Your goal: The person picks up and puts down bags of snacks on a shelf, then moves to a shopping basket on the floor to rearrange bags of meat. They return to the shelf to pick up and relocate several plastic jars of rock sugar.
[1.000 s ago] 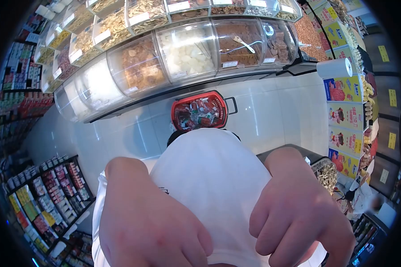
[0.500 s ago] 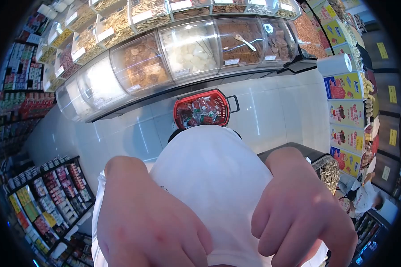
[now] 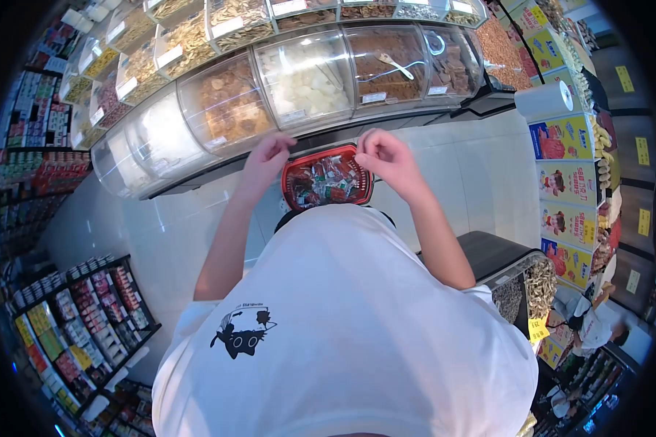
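My left hand (image 3: 271, 155) hovers at the left rim of a red shopping basket (image 3: 290, 200), its loosely bent fingers apart and nothing visible in them. Opposite it, at the basket's right rim, my right hand (image 3: 383, 154) has curled fingers with the thumb held below them, and no object shows in it. Inside the basket lie several clear-wrapped packets (image 3: 332, 182) with red and green parts. The basket's handle is largely hidden behind my right hand. My white T-shirt (image 3: 386, 313) with a black printed figure fills the lower middle.
Clear-lidded bulk food bins (image 3: 302, 80) curve across the front, with a white scoop (image 3: 396, 67) on one. Yellow boxes (image 3: 565, 182) and a white roll (image 3: 545, 100) stand at right. A dark-topped bin (image 3: 481, 251) is close by my right arm. Packed shelves (image 3: 87, 328) stand left; another person (image 3: 598, 324) is far right.
Both hands have moved forward, away from the camera in front of my chest, out to the two sides of the basket. More of my shirt now shows. The basket has barely shifted.
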